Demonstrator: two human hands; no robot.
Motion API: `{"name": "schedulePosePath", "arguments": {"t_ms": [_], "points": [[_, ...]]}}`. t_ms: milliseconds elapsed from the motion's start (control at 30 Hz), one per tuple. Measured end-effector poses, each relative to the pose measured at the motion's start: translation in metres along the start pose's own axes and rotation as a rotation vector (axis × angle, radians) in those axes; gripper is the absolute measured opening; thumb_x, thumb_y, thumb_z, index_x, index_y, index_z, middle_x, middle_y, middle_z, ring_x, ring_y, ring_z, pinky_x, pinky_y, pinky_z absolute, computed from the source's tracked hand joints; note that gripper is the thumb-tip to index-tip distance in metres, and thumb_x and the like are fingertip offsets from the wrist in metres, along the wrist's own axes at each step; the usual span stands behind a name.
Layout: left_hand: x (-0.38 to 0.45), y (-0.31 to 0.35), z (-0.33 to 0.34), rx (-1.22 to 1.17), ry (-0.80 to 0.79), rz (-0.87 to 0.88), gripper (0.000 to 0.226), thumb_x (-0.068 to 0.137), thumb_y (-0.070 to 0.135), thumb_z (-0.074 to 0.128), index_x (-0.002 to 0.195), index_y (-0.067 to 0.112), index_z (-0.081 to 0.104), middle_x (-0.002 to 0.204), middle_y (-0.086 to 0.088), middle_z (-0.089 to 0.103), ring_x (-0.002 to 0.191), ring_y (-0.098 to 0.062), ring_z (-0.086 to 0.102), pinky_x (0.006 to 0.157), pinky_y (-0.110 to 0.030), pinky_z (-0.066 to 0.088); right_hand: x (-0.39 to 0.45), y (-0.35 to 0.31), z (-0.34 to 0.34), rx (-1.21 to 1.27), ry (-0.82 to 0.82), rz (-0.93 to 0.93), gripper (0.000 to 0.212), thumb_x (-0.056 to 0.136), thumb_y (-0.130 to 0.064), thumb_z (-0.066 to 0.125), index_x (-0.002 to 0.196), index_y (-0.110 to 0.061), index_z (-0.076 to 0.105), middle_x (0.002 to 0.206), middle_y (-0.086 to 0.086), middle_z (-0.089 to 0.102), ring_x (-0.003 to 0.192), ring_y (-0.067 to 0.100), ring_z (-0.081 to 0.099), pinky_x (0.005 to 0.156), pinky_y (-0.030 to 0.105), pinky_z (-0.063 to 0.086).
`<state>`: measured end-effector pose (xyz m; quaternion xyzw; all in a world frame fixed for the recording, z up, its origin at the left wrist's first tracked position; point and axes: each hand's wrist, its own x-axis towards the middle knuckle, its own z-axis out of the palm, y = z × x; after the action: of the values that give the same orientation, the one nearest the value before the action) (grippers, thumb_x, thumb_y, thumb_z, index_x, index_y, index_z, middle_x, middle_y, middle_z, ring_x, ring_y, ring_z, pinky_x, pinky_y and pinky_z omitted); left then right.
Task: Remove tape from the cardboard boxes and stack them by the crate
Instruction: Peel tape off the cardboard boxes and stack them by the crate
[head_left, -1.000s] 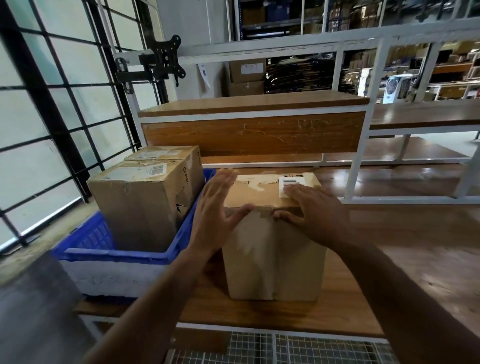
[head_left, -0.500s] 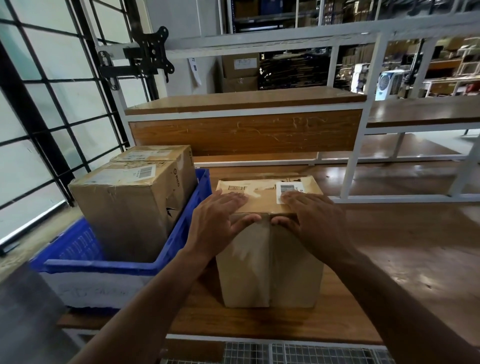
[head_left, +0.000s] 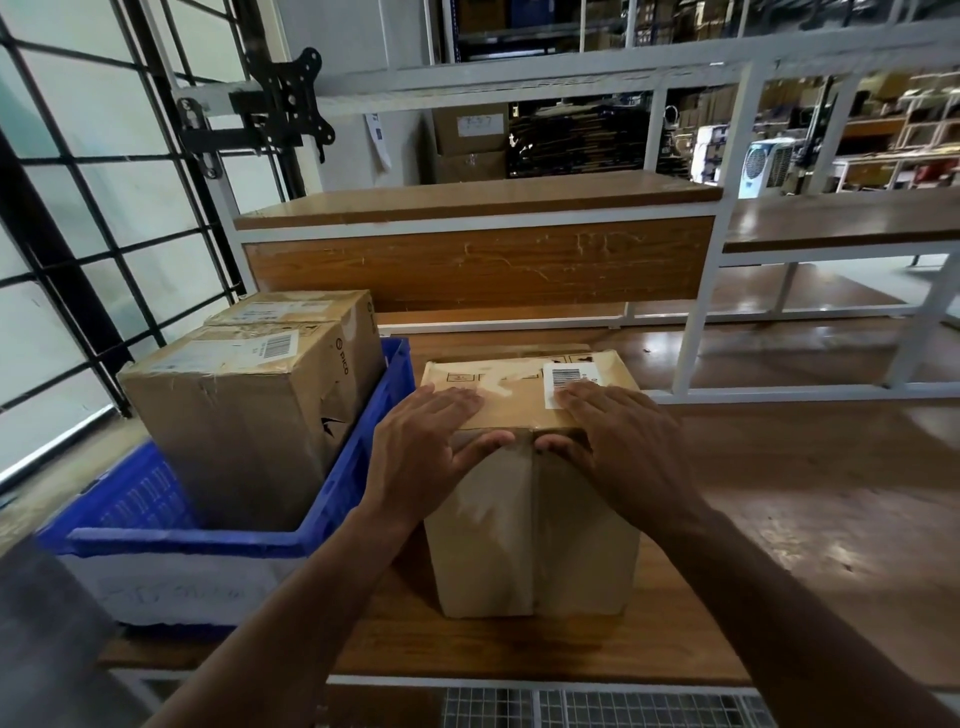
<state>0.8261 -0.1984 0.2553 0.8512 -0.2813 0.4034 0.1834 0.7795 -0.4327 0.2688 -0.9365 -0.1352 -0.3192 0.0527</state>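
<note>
The cardboard box (head_left: 530, 499) stands upright on the wooden counter (head_left: 779, 519), just to the right of the blue crate (head_left: 332, 499), close beside its wall. A strip of clear tape (head_left: 498, 384) runs across the box top and continues down the centre seam of the near face. A white barcode label (head_left: 566, 382) sits on the top, toward the right rear.

The left hand (head_left: 431, 457) lies flat on the left part of the top, fingers spread, thumb pressed at the near top edge by the seam. The right hand (head_left: 618, 447) lies flat on the right part, fingertips overlapping the lower edge of the label, thumb at the same edge. The two thumbs are near each other but apart. Neither grip is clenched: both hands are released and pressing with open palms, grasping nothing.

Inside the crate stand two taped boxes: the front box (head_left: 244, 410), bearing a barcode label, and the rear box (head_left: 306, 312) directly behind it, touching. Behind the counter rises a wooden shelf (head_left: 478, 200) in a white metal frame (head_left: 696, 312).
</note>
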Motion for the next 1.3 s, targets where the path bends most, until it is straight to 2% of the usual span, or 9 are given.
{"name": "schedulePosePath", "arguments": {"t_ms": [267,433,500,567,700,833,1033,1167,1300], "points": [[-0.005,0.009,-0.001,-0.076,0.046,-0.115,0.066,0.087,0.072,0.056,0.119,0.015,0.07,0.123,0.0,0.07,0.115,-0.013,0.062,0.097,-0.034,0.052,-0.003,-0.001,0.002,-0.005,0.055,0.019,0.076,0.091,-0.073,0.028,0.13,-0.016,0.061,0.133,0.006,0.063,0.123,0.022,0.058,0.1,0.038,0.046],[-0.032,0.03,-0.003,-0.281,0.089,-0.415,0.096,0.083,0.07,0.063,0.157,0.022,0.025,0.161,0.003,0.031,0.139,0.001,0.026,0.098,-0.01,0.024,-0.029,-0.008,0.018,0.218,0.241,0.163,0.086,0.091,-0.063,0.051,0.154,-0.01,0.027,0.163,0.009,0.021,0.152,0.021,0.014,0.121,0.042,0.018],[-0.055,0.037,0.001,-0.383,0.061,-0.554,0.102,0.083,0.061,0.068,0.16,0.027,0.011,0.164,0.007,0.022,0.143,-0.001,0.025,0.103,-0.017,0.026,-0.051,-0.01,0.026,0.443,0.284,0.265,0.099,0.087,-0.053,0.066,0.157,-0.011,0.011,0.165,0.007,0.011,0.151,0.018,0.013,0.116,0.043,0.026],[-0.08,0.04,0.007,-0.473,-0.064,-0.737,0.093,0.081,0.06,0.064,0.156,0.036,0.016,0.153,0.011,0.037,0.132,-0.006,0.043,0.104,-0.027,0.036,-0.074,-0.012,0.035,0.699,0.21,0.445,0.106,0.081,-0.052,0.07,0.158,-0.023,0.003,0.162,0.002,0.021,0.14,0.014,0.033,0.103,0.041,0.042],[-0.133,0.034,0.03,-0.61,-0.268,-0.914,0.045,0.086,0.062,0.057,0.126,0.05,0.041,0.12,0.016,0.062,0.1,0.003,0.063,0.082,-0.024,0.052,-0.112,-0.008,0.058,0.91,-0.094,0.688,0.06,0.082,-0.058,0.061,0.133,-0.04,0.035,0.126,-0.012,0.057,0.118,0.014,0.058,0.083,0.03,0.053],[-0.155,0.031,0.042,-0.681,-0.388,-0.984,0.045,0.094,0.052,0.054,0.134,0.033,0.047,0.121,0.011,0.065,0.103,0.003,0.063,0.08,-0.019,0.05,-0.125,-0.006,0.068,0.949,-0.262,0.722,0.065,0.088,-0.053,0.055,0.143,-0.025,0.034,0.136,-0.003,0.056,0.115,0.013,0.056,0.083,0.03,0.051],[-0.147,0.03,0.023,-0.63,-0.401,-0.929,0.041,0.101,0.041,0.052,0.139,0.033,0.043,0.118,0.016,0.06,0.102,0.002,0.061,0.078,-0.019,0.051,-0.119,-0.003,0.053,0.955,-0.203,0.718,0.053,0.096,-0.032,0.057,0.144,-0.021,0.037,0.135,-0.002,0.055,0.118,0.014,0.053,0.095,0.043,0.049],[-0.133,0.029,0.0,-0.619,-0.311,-0.883,0.057,0.092,0.059,0.052,0.142,0.033,0.042,0.124,0.011,0.062,0.107,-0.008,0.064,0.089,-0.036,0.058,-0.106,0.001,0.036,0.99,-0.13,0.667,0.053,0.092,-0.04,0.061,0.139,-0.023,0.044,0.129,-0.007,0.057,0.112,0.013,0.056,0.082,0.031,0.05],[-0.114,0.033,-0.028,-0.77,-0.175,-0.907,0.045,0.09,0.064,0.044,0.127,0.038,0.051,0.121,0.015,0.057,0.103,0.001,0.058,0.08,-0.013,0.049,-0.095,0.007,0.01,1.16,-0.034,0.648,0.06,0.082,-0.069,0.053,0.126,-0.028,0.055,0.123,-0.002,0.06,0.108,0.021,0.062,0.086,0.046,0.055]]}}
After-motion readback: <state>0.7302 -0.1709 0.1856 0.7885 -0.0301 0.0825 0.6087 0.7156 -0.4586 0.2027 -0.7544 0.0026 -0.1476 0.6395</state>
